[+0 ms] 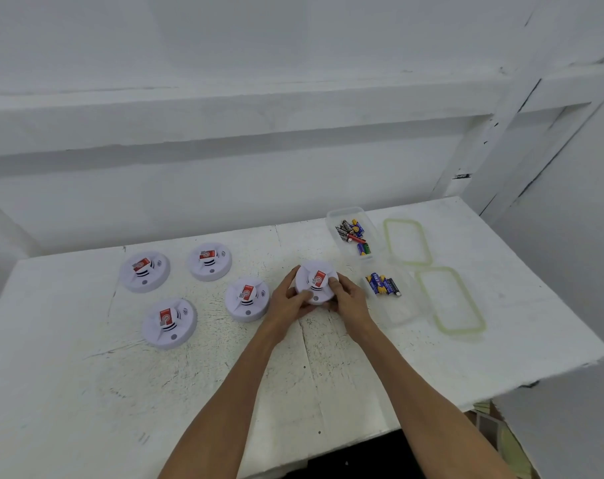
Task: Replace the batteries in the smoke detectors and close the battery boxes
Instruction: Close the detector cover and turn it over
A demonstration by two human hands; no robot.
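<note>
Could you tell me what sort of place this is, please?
Probably a makeshift workbench in a bare room: a scuffed white table, a plain white wall behind, and smoke detectors laid out beside tubs of batteries.

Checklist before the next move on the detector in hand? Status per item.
1. Grip: left hand and right hand both hold the held detector: ok.
2. Battery box reachable: only the labelled face shows: cannot tell.
3. Batteries at hand: near container is open beside the right hand, with batteries inside: ok.
4. Which batteries are fresh: far container also holds some: cannot tell.
5. Near lid and far lid lie right of the containers, apart from the hands: ok.
</note>
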